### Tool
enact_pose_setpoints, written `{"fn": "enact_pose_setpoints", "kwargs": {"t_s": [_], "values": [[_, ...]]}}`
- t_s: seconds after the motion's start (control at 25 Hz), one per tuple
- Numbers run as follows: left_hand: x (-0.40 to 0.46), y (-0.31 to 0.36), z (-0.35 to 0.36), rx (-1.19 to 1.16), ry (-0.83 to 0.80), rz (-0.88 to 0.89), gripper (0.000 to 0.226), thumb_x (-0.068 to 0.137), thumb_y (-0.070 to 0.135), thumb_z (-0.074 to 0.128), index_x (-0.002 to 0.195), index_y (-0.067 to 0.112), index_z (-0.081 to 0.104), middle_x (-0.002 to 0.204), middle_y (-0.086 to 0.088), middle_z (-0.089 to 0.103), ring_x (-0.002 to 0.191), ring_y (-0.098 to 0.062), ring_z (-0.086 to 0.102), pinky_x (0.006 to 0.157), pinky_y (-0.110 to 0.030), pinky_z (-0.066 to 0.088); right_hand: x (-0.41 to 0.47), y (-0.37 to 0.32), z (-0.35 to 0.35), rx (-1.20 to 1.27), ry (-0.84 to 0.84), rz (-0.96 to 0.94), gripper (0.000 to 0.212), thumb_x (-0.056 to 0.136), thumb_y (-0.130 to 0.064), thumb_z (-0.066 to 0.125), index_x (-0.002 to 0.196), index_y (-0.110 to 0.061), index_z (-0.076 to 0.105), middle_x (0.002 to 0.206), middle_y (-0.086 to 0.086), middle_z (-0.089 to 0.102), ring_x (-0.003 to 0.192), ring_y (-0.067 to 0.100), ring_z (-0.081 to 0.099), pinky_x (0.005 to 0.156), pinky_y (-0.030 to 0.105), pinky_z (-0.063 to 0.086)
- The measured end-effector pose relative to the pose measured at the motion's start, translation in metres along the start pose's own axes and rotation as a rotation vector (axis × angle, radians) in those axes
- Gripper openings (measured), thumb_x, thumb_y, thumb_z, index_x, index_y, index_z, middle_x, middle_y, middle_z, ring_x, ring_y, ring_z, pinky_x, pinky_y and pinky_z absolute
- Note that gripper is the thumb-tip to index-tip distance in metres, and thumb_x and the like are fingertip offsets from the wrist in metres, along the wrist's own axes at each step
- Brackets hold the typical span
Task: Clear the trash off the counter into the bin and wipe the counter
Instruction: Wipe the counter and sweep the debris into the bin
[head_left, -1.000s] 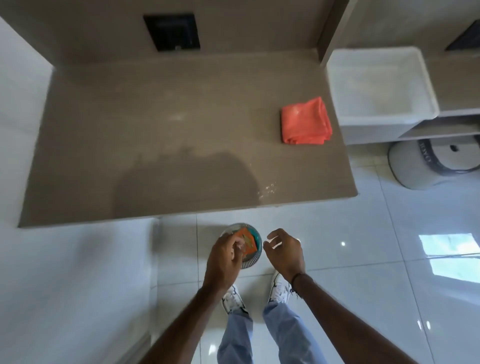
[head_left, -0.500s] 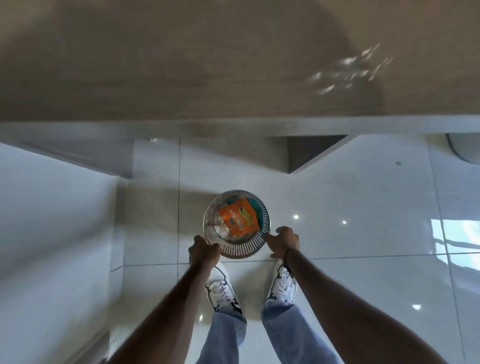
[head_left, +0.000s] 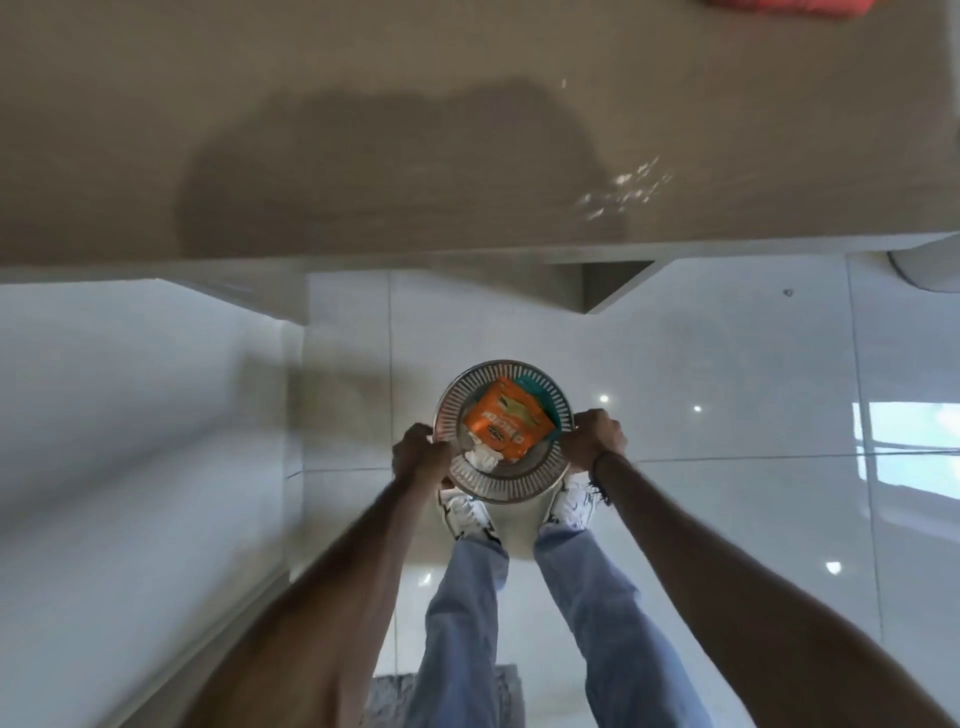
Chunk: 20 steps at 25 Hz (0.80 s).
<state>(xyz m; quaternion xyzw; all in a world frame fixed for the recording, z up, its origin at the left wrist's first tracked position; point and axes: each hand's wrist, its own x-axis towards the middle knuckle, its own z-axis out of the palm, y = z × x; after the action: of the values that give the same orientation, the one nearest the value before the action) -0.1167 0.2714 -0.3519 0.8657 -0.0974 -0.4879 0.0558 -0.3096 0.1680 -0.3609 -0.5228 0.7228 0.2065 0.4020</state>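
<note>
The brown stone-look counter (head_left: 363, 130) filled the upper part of the view, and a person's shadow lay across its middle. Small bright spots of light showed close to its front edge on the right side. At the far right corner of the counter only a thin strip of an orange-red folded cloth (head_left: 789, 6) was visible. Below the front edge the glossy white tiled floor (head_left: 727, 374) reflected a window and some lamps.

The round silvery slatted waste bin (head_left: 506, 480) stood on the floor just in front of the counter's front edge, near the person's white sneakers (head_left: 467, 514). Inside it lay an orange snack packet (head_left: 506, 426), a teal wrapper (head_left: 540, 400) partly under it, and a crumpled white paper (head_left: 480, 457).

The left hand (head_left: 421, 454) was closed on the left side of the bin's rim, and the right hand (head_left: 592, 436) was closed on the right side of the rim. The bin was between the two hands, which were apart from each other.
</note>
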Motion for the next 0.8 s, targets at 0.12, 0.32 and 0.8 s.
{"fn": "enact_pose_setpoints", "kwargs": {"t_s": [0.12, 0.32, 0.8], "values": [[-0.087, 0.015, -0.046, 0.056, -0.141, 0.123, 0.035, 0.09, 0.03, 0.07, 0.117, 0.009, 0.071, 0.118, -0.017, 0.078, 0.105, -0.036, 0.077, 0.094, -0.046, 0.064, -0.087, 0.001, -0.062, -0.043, -0.016, -0.072, 0.025, 0.083, -0.024, 0.065, 0.103, -0.015, 0.078, 0.1, 0.014, 0.077, 0.096, 0.033, 0.073, 0.079, 0.032, 0.058], [-0.181, 0.028, -0.102, -0.096, -0.173, 0.019, 0.035, 0.094, 0.006, 0.065, 0.128, -0.002, 0.064, 0.124, -0.028, 0.073, 0.102, -0.045, 0.077, 0.09, -0.054, 0.065, -0.202, -0.005, -0.141, -0.118, 0.228, -0.311, 0.038, 0.087, -0.033, 0.064, 0.124, -0.026, 0.071, 0.113, 0.005, 0.077, 0.104, 0.031, 0.071, 0.084, 0.039, 0.058], [-0.218, 0.097, -0.142, -0.309, -0.183, -0.073, 0.05, 0.103, 0.028, 0.061, 0.14, -0.003, 0.047, 0.137, -0.032, 0.063, 0.102, -0.05, 0.076, 0.069, -0.056, 0.068, -0.194, -0.117, -0.318, -0.298, 0.758, -0.788, 0.056, 0.082, -0.025, 0.058, 0.137, -0.015, 0.055, 0.129, 0.011, 0.065, 0.116, 0.035, 0.061, 0.096, 0.046, 0.049]]}}
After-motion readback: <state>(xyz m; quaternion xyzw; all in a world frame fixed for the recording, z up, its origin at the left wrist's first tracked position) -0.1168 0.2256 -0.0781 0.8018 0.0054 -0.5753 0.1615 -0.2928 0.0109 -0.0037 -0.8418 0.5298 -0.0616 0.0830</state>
